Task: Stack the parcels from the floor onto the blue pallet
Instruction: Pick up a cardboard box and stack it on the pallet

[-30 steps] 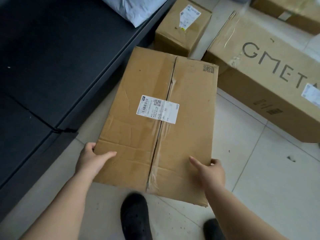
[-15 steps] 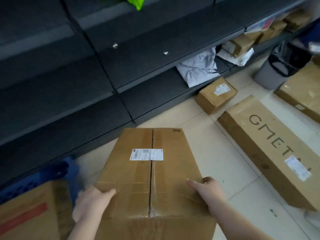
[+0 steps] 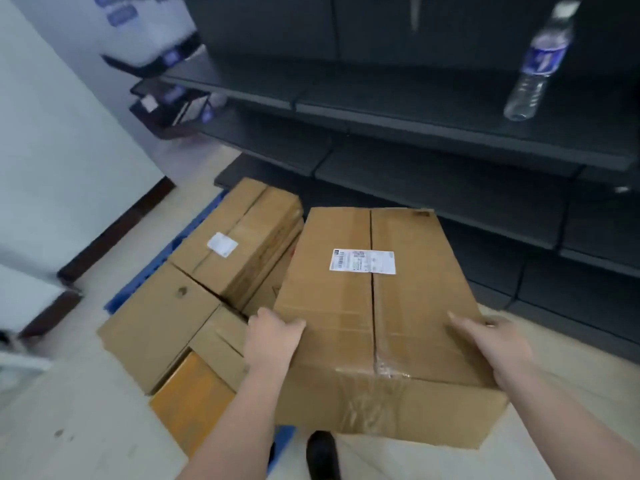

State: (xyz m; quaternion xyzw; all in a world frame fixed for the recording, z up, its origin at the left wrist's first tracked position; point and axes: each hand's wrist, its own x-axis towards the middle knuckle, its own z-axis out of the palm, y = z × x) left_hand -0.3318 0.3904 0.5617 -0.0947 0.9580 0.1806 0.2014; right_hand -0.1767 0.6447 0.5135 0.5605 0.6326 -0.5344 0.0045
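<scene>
I hold a brown cardboard parcel with a white shipping label in the air, in front of me. My left hand grips its left side and my right hand grips its right side. To the parcel's left, several cardboard boxes lie on the blue pallet, of which only the left edge shows: a long box with a white label at the back, a wide box in front of it and an orange-brown box nearest me.
Dark metal shelves run along the far side, with a water bottle standing at the upper right. A white wall with a dark skirting is on the left. My black shoe shows below the parcel on the tiled floor.
I lifted the parcel off the floor and turned left with it. The floor boxes on the right have left the view, and the stacked boxes on the blue pallet have come into view.
</scene>
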